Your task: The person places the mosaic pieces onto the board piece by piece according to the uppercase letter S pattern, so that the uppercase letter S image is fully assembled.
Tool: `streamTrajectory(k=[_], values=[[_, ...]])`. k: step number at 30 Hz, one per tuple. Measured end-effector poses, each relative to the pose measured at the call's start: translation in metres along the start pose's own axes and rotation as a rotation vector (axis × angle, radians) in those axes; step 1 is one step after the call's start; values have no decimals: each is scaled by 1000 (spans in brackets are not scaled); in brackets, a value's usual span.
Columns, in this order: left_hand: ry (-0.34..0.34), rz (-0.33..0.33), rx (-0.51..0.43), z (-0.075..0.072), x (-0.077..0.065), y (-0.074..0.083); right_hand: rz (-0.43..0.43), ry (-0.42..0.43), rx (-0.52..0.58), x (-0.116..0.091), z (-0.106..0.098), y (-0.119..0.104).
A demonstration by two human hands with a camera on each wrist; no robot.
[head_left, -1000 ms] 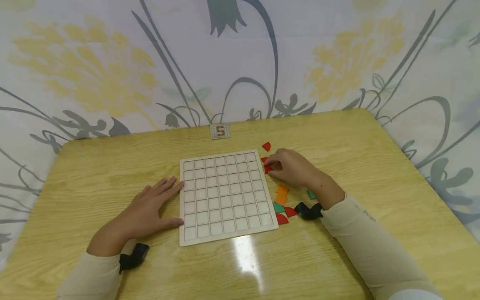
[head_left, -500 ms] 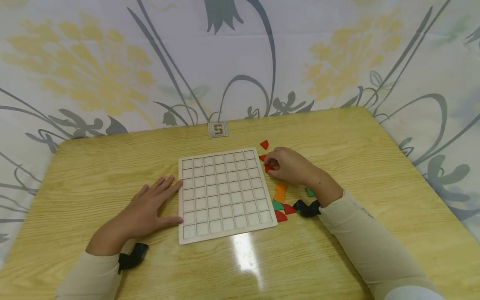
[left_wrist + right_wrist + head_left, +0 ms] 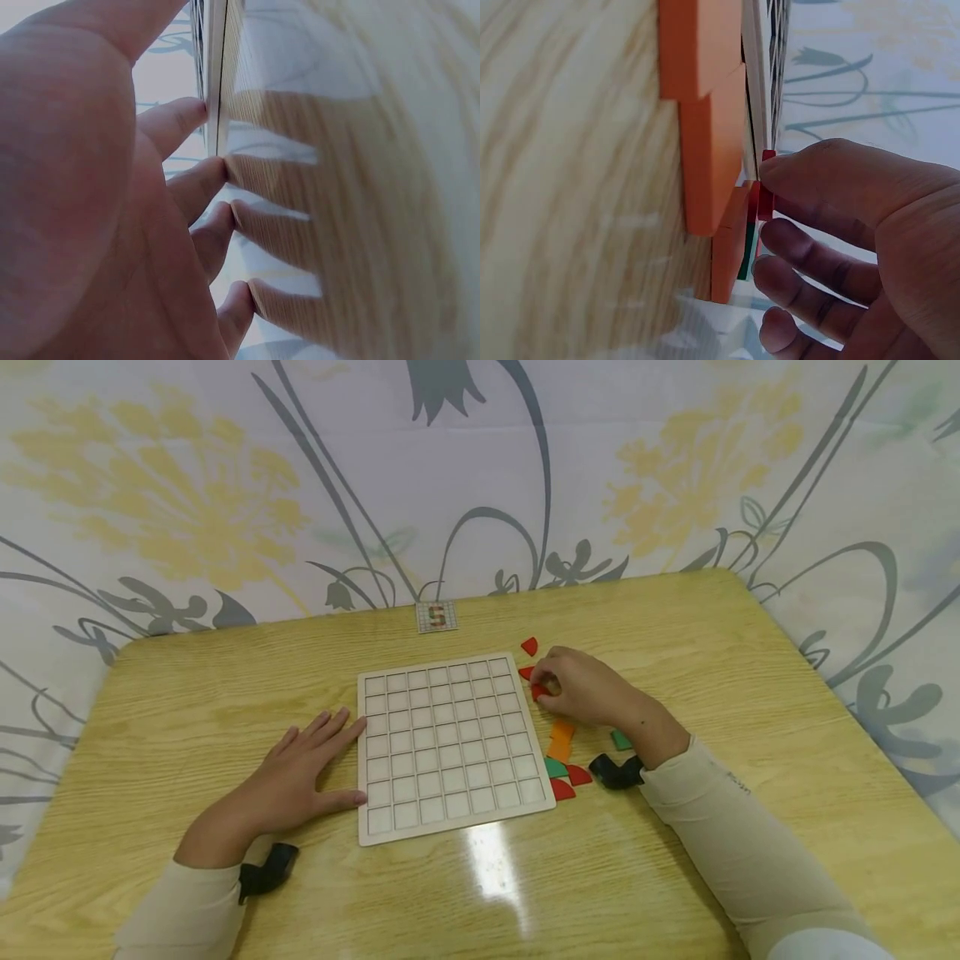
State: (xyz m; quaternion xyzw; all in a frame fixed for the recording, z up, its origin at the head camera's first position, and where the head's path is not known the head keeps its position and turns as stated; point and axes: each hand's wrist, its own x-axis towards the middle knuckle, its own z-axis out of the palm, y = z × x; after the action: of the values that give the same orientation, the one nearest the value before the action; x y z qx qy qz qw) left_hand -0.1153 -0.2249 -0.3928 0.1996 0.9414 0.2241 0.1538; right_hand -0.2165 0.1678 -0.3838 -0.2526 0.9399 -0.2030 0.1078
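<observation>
A pale grid board point(image 3: 457, 828) with square recesses lies on the wooden table. My left hand point(image 3: 296, 785) is spread at its left side, with thumb and index fingertip against the edge; in the left wrist view the other fingertips point(image 3: 238, 294) rest on the tabletop. Past the board's right edge, my right hand point(image 3: 588, 687) pinches a red piece point(image 3: 767, 184) between thumb and fingers. Another red piece point(image 3: 526, 673) lies partly under those fingers, and a red quarter-round piece point(image 3: 530, 647) sits farther back. Orange pieces point(image 3: 560, 742) lie just nearer than the hand.
By the board's near right corner are a green piece point(image 3: 556, 767) and two red quarter-round pieces point(image 3: 562, 790). A darker green piece point(image 3: 622, 740) lies beneath the right wrist. A small patterned card point(image 3: 437, 617) lies at the table's back edge, before a floral cloth.
My right hand has shifted very slightly away from me with the red piece between its fingers. The left hand stays at the board's edge, and the head view has tilted a little.
</observation>
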Motion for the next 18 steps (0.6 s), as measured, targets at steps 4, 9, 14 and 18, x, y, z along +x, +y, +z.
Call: streamTrajectory(k=[4,9,14,18], values=[[0,-9,-1,1,-1,-2,0,-1,-1,0,-3,-2],[5,-10,11,1,0,-4,0,11,22,1,-5,-3],[1,-18,18,1,0,-4,1,19,39,2,-7,-6],[-2,-19,22,2,0,-3,9,42,44,3,-10,-10]])
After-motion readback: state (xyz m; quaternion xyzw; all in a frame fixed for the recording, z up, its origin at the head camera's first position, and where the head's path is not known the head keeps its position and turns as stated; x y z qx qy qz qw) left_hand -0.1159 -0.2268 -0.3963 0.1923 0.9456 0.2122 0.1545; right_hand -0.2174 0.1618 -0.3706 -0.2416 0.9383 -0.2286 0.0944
